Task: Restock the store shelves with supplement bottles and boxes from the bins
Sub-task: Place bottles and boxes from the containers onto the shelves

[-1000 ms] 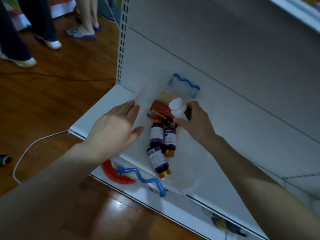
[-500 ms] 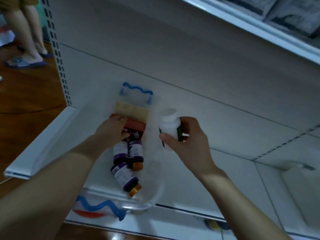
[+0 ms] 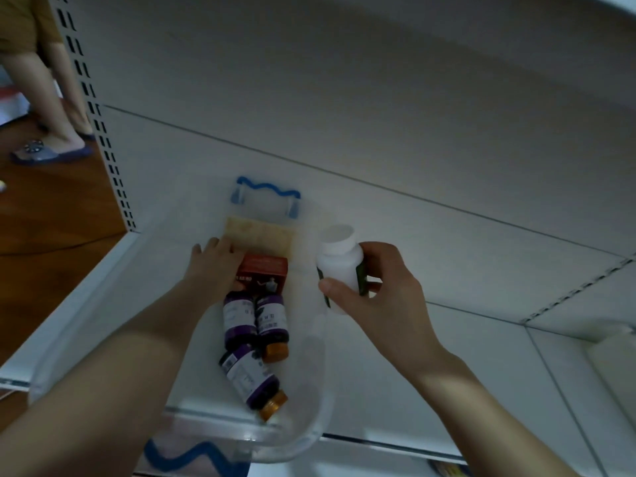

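Observation:
A clear plastic bin [image 3: 311, 421] with wavy blue handles sits on the white bottom shelf [image 3: 481, 373]. Inside lie three purple bottles with orange caps [image 3: 272, 325], a red box [image 3: 263, 273] and a pale yellow box [image 3: 258, 237]. My right hand [image 3: 375, 297] grips a white bottle with a white cap [image 3: 339, 263], upright, just right of the bin and above the shelf. My left hand [image 3: 215, 266] reaches into the bin and its fingers curl round the left end of the red box.
The white back panel [image 3: 378, 115] rises behind the shelf, with a slotted upright [image 3: 96, 125] at its left. A person's legs in sandals [image 3: 51, 146] stand on the wooden floor [image 3: 51, 218] at far left. Bare shelf extends to the right.
My right hand lifted the white bottle out of the bin and carried it to the right. My left hand left the bin's rim and closed on the red box.

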Demonstrator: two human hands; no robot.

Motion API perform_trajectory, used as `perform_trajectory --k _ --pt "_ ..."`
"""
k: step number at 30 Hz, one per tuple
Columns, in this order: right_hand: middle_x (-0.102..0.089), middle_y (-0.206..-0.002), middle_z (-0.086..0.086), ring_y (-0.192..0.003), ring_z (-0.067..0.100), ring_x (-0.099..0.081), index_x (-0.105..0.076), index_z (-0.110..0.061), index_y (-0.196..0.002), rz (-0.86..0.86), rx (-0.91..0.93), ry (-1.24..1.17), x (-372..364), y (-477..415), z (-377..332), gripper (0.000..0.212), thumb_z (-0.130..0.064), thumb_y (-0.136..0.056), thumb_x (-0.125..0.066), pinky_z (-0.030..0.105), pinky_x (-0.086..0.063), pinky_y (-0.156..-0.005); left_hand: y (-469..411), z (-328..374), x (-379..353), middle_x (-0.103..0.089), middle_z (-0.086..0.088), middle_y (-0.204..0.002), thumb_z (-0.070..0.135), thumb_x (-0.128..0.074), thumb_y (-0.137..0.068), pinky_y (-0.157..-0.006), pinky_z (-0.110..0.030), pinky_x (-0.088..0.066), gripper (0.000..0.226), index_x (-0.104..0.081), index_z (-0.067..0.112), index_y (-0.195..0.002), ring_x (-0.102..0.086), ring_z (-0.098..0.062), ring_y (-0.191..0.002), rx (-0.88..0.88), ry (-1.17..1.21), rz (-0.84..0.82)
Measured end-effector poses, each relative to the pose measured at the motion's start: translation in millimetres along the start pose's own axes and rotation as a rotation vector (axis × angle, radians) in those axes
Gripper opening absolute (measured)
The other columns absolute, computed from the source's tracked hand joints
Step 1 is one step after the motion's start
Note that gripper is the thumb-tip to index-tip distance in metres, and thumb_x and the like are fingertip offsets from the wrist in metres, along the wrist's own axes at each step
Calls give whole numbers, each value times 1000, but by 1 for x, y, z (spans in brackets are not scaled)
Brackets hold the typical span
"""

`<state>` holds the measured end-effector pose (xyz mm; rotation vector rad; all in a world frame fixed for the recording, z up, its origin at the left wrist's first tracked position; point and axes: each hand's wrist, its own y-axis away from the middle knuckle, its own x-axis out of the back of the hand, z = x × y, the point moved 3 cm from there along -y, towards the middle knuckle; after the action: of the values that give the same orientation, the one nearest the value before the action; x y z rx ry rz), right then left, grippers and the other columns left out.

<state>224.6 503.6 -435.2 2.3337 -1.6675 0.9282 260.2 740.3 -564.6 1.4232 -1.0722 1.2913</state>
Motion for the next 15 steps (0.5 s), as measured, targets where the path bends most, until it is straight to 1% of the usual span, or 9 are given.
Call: perform_trajectory --k 3,6,9,12,15 --pt "-54 -88 -27 -84 -17 -53 -42 -37 -96 2 -8 -3 1 -3 3 43 -32 -69 -76 3 -43 -66 -1 -1 -2 -42 -10 -124 49 -67 -76 -96 -38 -36 69 -41 19 -132 -40 -27 -115 55 106 49" --pt "-53 -88 -26 -83 -19 -52 -42 -35 -97 2 -2 -8 0 -5 3 44 -31 -69 -76 2 -43 -66 0 -5 -2 -45 -10 -116 47 -70 -73 -90 -35 -38 67 -46 16 -127 -43 -26 -109 109 155 84" --pt "-53 -87 -25 -82 -19 -53 -41 -36 -95 -4 -12 -29 -2 -5 2 44 -29 -70 -76 2 -43 -66 2 -8 0 -47 -10 -115 46 -72 -72 -88 -35 -39 66 -47 16 -126 -44 -27 -108 125 224 82" --pt "-53 -88 -25 -83 -19 -52 -40 -38 -94 -11 -25 -39 -4 -4 1 44 -29 -71 -76 2 -43 -66 5 -6 9 -52 -11 -116 46 -74 -71 -87 -37 -41 67 -48 15 -124 -48 -29 -108 128 364 51" --pt "-52 -87 -25 -79 -21 -51 -39 -39 -91 -16 -56 -63 -5 0 -3 44 -25 -72 -76 1 -42 -64 11 -4 28 -57 -11 -114 46 -74 -70 -84 -36 -45 65 -48 16 -121 -53 -29 -105 118 471 31"
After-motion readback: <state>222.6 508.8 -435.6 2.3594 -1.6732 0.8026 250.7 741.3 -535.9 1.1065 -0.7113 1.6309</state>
